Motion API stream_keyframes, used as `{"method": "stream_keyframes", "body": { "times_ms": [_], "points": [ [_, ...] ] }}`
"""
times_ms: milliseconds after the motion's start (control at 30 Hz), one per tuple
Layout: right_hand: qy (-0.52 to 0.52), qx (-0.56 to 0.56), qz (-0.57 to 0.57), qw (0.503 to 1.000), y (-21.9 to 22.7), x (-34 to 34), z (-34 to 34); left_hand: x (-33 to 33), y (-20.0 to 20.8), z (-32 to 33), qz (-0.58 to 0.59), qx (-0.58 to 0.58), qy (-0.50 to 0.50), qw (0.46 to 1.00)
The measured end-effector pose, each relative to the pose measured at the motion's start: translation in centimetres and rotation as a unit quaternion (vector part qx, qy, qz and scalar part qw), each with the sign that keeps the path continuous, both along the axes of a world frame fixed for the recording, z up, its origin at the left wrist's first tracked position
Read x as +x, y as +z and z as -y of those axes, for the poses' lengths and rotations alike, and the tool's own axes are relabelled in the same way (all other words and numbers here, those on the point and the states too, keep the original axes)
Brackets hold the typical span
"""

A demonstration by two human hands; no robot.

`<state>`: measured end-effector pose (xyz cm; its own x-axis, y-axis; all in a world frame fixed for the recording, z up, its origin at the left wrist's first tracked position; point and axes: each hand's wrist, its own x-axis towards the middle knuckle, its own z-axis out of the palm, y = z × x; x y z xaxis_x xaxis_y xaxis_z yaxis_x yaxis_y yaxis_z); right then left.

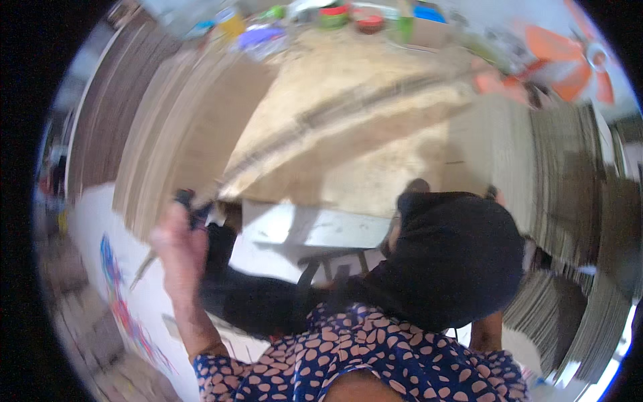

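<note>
At the left, my left hand [179, 234] is raised beside a tall stack of brown sheets [201, 127], smeared by motion. Its fingers look curled round something dark [199, 213] that I cannot make out. Dark patches show at its fingertips. A thin rod-like piece [142, 269] sticks out near the wrist; whether the hand holds it is unclear. My right forearm [487, 331] passes behind my black-clad knee [455, 261], which hides most or all of the right hand. Ahead, a long narrow grey-brown strip [335, 114] slants across a pale yellow surface [375, 161].
More stacked sheets [566, 174] stand at the right, with another bundle [549, 311] lower down. An orange-bladed fan [583, 60] is at the far right. Along the back are a purple item [260, 37], a red-and-green tub [333, 16] and a box [429, 35]. White flooring [315, 224] lies before me.
</note>
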<state>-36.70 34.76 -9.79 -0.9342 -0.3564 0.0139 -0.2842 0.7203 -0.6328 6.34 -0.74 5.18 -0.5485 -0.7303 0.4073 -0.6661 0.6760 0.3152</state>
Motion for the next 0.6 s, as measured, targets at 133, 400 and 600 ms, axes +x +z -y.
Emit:
{"method": "stream_keyframes", "body": {
  "times_ms": [133, 400, 600],
  "points": [
    [0.026, -0.019, 0.042, 0.999, -1.0, -1.8, -1.5, 12.2, 4.9, -1.8, 0.043, -0.064, 0.268, 0.96],
    [0.071, -0.054, 0.143, 0.986, 1.8, -5.7, -0.1, 42.7, -6.3, -17.3, -0.191, 0.089, 0.535, 0.818],
    [0.103, -0.114, 0.246, 0.957, 4.2, -7.7, 3.2, 49.0, -16.7, -17.3, 0.249, 0.216, 0.625, 0.708]
  ]
}}
